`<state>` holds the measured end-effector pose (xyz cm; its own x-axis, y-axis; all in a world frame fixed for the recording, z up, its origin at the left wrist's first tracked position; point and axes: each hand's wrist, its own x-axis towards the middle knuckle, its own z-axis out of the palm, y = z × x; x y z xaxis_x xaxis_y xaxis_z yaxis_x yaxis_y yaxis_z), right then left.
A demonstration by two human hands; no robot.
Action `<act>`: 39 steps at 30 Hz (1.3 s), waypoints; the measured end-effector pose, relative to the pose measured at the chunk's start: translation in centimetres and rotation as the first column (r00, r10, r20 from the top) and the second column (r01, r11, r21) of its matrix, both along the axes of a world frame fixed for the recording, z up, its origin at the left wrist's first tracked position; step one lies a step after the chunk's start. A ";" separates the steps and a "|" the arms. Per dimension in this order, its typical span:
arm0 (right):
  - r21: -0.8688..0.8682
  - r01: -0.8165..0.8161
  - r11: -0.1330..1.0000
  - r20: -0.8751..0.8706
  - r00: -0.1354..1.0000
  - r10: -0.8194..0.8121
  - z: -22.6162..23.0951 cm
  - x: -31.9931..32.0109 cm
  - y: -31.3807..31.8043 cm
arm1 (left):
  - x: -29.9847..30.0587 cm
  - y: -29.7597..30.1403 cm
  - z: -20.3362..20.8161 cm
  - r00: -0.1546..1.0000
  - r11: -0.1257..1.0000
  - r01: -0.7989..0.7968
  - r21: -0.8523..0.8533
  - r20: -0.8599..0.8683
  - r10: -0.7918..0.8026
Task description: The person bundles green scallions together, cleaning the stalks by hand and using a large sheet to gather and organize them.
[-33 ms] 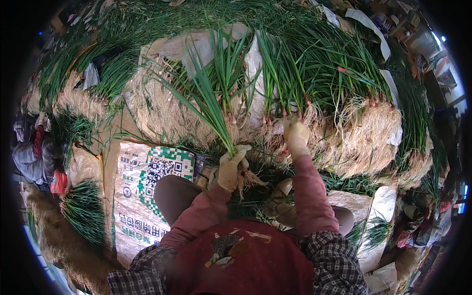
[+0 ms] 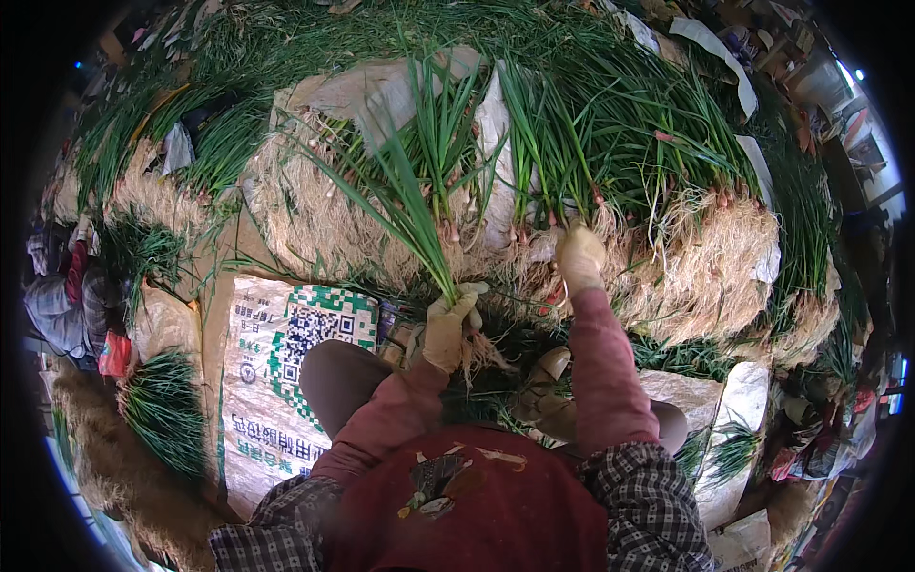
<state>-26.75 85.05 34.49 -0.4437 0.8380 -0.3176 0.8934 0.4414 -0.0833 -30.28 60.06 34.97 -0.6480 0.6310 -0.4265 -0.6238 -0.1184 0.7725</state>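
My left hand (image 2: 446, 329), in a pale glove, is closed round a small bunch of green garlic (image 2: 425, 238). Its long leaves slant up and to the left, and its stringy roots (image 2: 484, 353) hang out below my fingers. Farther to the right, my gloved right hand (image 2: 580, 257) reaches to the bulb ends of the heaped green garlic (image 2: 610, 143). Its fingers are curled at the foot of the stalks; what they pinch is hidden behind the hand. Reddish bulbs and a thick mat of pale roots (image 2: 705, 272) face me along the heap's near side.
White sheeting (image 2: 493, 143) lies among the heaped stalks. A printed white sack (image 2: 257, 381) covers the ground at my left, beside a dark green bundle (image 2: 164, 410). Another person (image 2: 71, 286) sits at the far left. More pale sacking (image 2: 734, 429) lies at my right.
My right hand has shifted slightly right and away from me along the bulb ends. My left hand keeps its hold on the green garlic, almost unmoved.
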 end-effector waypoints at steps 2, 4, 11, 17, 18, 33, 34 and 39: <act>0.117 -0.193 0.974 0.023 0.981 0.191 -1.5 0.1 1.4 | -0.2 0.0 0.0 1.000 1.000 0.011 0.013 -0.012 -0.010; -0.132 -0.153 0.979 -0.297 0.949 0.108 -2.4 -0.7 1.3 | -0.6 0.0 1.1 0.998 0.997 -0.015 -0.070 -0.062 0.011; -0.476 -0.509 0.717 -0.754 0.656 -0.034 -0.3 4.2 -11.4 | -0.6 0.5 -0.4 0.998 0.992 -0.045 -0.114 0.031 0.049; -0.793 -0.249 0.556 -0.547 0.693 -0.470 -2.0 4.1 -9.0 | -0.3 0.5 -2.3 0.990 0.990 0.124 -0.071 0.081 -0.118; -0.850 -0.274 0.450 -0.516 0.606 -0.605 -3.1 3.7 -8.4 | -0.2 0.6 -2.1 0.987 0.988 0.141 -0.067 0.091 -0.135; -0.722 -0.317 0.615 -0.295 0.945 0.142 -4.8 7.4 -9.8 | 0.5 0.5 -2.5 0.990 0.978 0.134 -0.158 -0.025 -0.140; -0.157 -0.436 0.886 -0.564 0.776 0.282 -9.9 9.1 -7.4 | 0.6 1.2 -2.4 0.982 0.971 0.182 -0.152 -0.029 -0.189; -0.647 -0.108 0.755 -0.638 0.619 -0.458 -11.5 4.3 -4.5 | 0.3 1.0 -2.7 0.983 0.965 0.184 -0.190 0.029 -0.181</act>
<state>-22.44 80.56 22.95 -0.6123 0.6867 -0.3919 0.4409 -0.1150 -0.8902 -30.02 61.08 32.28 -0.5238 0.6444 -0.5571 -0.6300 0.1472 0.7626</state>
